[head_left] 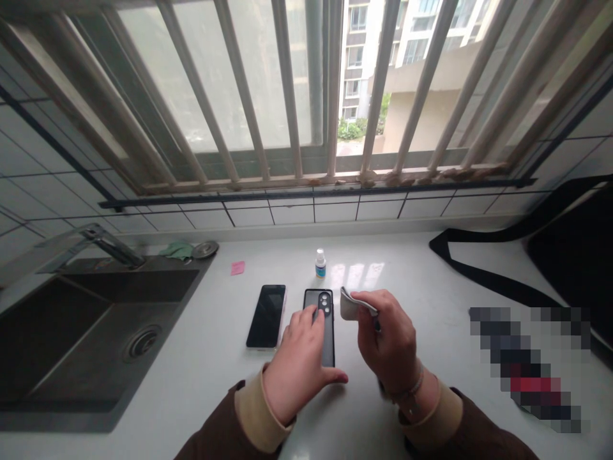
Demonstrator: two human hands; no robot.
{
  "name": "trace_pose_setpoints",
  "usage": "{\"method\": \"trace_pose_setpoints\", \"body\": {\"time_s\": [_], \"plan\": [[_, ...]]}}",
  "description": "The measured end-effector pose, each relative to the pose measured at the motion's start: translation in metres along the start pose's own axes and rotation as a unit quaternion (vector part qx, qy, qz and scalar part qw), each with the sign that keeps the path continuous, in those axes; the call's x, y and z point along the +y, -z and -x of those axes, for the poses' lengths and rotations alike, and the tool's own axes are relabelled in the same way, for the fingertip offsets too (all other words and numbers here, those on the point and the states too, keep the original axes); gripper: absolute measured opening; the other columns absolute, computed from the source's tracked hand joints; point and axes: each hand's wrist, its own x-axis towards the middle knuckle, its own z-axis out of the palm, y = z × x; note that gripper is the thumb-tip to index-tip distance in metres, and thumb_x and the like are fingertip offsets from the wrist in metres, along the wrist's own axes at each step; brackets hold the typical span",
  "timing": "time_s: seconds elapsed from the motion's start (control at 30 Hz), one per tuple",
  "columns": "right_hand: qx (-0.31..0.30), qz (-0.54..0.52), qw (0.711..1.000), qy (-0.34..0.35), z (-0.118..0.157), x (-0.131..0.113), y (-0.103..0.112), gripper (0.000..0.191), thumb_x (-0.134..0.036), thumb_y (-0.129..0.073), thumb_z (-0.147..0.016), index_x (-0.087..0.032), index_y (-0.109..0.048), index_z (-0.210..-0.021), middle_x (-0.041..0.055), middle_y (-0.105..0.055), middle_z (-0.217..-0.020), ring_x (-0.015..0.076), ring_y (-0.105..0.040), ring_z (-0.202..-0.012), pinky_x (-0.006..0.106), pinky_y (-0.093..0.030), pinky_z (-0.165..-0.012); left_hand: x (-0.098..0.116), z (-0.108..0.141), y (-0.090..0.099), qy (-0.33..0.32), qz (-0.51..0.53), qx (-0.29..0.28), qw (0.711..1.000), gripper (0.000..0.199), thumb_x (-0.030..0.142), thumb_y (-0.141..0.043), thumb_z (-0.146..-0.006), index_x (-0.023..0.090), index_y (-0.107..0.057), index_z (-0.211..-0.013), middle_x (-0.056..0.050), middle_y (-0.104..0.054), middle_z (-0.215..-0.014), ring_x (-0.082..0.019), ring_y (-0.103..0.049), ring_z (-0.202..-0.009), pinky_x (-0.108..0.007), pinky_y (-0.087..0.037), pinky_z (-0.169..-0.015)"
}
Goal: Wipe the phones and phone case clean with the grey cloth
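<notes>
Grey cloth (350, 309) pinched in right grip (390, 335); left grip (301, 359), splayed, partly hides phone case (328, 333); bottle (320, 264) beyond.

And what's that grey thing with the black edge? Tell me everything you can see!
The grey thing looks like a phone case; I can't tell whether it's empty. It's a rectangle, smooth and plastic-looking, with a black rim and rounded corners. A camera patch with round rings sits at its top right. It lies flat on the white counter, camera side up, right of a dark-screened phone. The left hand rests over it, hiding its lower left part.
</notes>
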Motion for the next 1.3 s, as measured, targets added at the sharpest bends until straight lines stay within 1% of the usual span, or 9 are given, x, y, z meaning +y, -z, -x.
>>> {"method": "trace_pose_setpoints", "body": {"time_s": [0.17, 0.33, 0.47, 0.53, 0.63, 0.77, 0.9, 1.17, 1.3], "plan": [[0.012, 0.053, 0.998, 0.011, -0.007, 0.001, 0.003, 0.028, -0.004, -0.057, -0.098, -0.022, -0.063, -0.119, 0.0057, -0.072, -0.095, 0.0227, -0.065, -0.087, 0.046, -0.050, -0.093, -0.002, -0.001, -0.009, 0.011, -0.002, 0.018, 1.000, 0.113, 0.048, -0.103, -0.054, 0.009, -0.055, -0.150, -0.027, -0.049, -0.157, -0.047, -0.045, -0.144, -0.060, -0.041, -0.121], [0.047, 0.157, 0.983, -0.086, -0.016, 0.020, 0.008, 0.017, -0.017, -0.051, -0.106, -0.020, -0.065, -0.116, 0.0102, -0.074, -0.107, 0.0272, -0.067, -0.101, 0.048, -0.046, -0.101, 0.004, -0.002, -0.005, -0.006, -0.033, 0.061, 0.998, 0.115, 0.065, -0.097, -0.058, 0.009, -0.055, -0.149, -0.028, -0.052, -0.154, -0.049, -0.046, -0.142, -0.070, -0.036, -0.120], [-0.062, 0.187, 0.967, -0.160, -0.019, 0.042, 0.007, 0.021, -0.025, -0.047, -0.110, -0.020, -0.067, -0.114, 0.0090, -0.076, -0.107, 0.0262, -0.069, -0.101, 0.040, -0.044, -0.097, 0.019, 0.002, 0.000, -0.118, -0.050, 0.148, 0.981, 0.089, 0.071, -0.075, -0.084, 0.015, -0.054, -0.149, -0.022, -0.053, -0.153, -0.042, -0.046, -0.145, -0.074, -0.018, -0.127], [-0.133, 0.198, 0.953, -0.187, -0.019, 0.050, 0.005, 0.022, -0.025, -0.046, -0.111, -0.020, -0.067, -0.112, 0.0080, -0.076, -0.103, 0.0250, -0.070, -0.098, 0.036, -0.044, -0.091, 0.026, 0.005, -0.006, -0.197, -0.046, 0.120, 0.972, 0.072, 0.066, -0.074, -0.088, 0.018, -0.061, -0.140, -0.018, -0.060, -0.145, -0.037, -0.052, -0.139, -0.071, -0.022, -0.128], [-0.220, 0.261, 0.912, -0.226, -0.015, 0.057, 0.002, 0.023, -0.024, -0.044, -0.111, -0.021, -0.066, -0.108, 0.0070, -0.075, -0.098, 0.0244, -0.069, -0.095, 0.034, -0.041, -0.083, 0.032, 0.007, -0.024, -0.270, -0.048, 0.064, 0.959, 0.067, 0.065, -0.080, -0.083, 0.020, -0.064, -0.130, -0.011, -0.067, -0.135, -0.033, -0.058, -0.132, -0.066, -0.026, -0.129], [-0.309, 0.356, 0.845, -0.252, -0.008, 0.060, 0.002, 0.022, -0.021, -0.044, -0.110, -0.021, -0.065, -0.105, 0.0078, -0.072, -0.101, 0.0245, -0.067, -0.092, 0.033, -0.037, -0.074, 0.035, 0.004, -0.045, -0.289, -0.078, 0.044, 0.953, 0.067, 0.062, -0.084, -0.080, 0.019, -0.064, -0.128, -0.011, -0.069, -0.129, -0.033, -0.061, -0.126, -0.064, -0.035, -0.124], [-0.355, 0.390, 0.810, -0.255, -0.001, 0.062, 0.004, 0.023, -0.014, -0.042, -0.107, -0.019, -0.065, -0.109, 0.0100, -0.071, -0.103, 0.0252, -0.066, -0.089, 0.033, -0.036, -0.071, 0.036, 0.002, -0.051, -0.276, -0.086, 0.059, 0.956, 0.059, 0.058, -0.082, -0.084, 0.019, -0.065, -0.126, -0.010, -0.070, -0.124, -0.031, -0.063, -0.120, -0.060, -0.039, -0.121], [-0.358, 0.375, 0.832, -0.197, -0.001, 0.067, 0.003, 0.025, 0.000, -0.046, -0.098, -0.015, -0.066, -0.102, 0.0133, -0.070, -0.098, 0.0265, -0.063, -0.093, 0.035, -0.040, -0.084, 0.035, 0.005, -0.048, -0.267, -0.045, 0.034, 0.962, 0.060, 0.055, -0.076, -0.091, 0.020, -0.061, -0.137, -0.013, -0.073, -0.126, -0.033, -0.062, -0.123, -0.064, -0.031, -0.124], [-0.304, 0.354, 0.862, -0.198, 0.000, 0.068, 0.002, 0.020, -0.011, -0.046, -0.106, -0.017, -0.064, -0.103, 0.0088, -0.067, -0.093, 0.0232, -0.061, -0.080, 0.033, -0.038, -0.072, 0.037, 0.006, -0.046, -0.245, -0.009, 0.012, 0.970, 0.068, 0.054, -0.080, -0.088, 0.018, -0.058, -0.141, -0.015, -0.074, -0.122, -0.036, -0.062, -0.123, -0.072, -0.020, -0.125]]}}
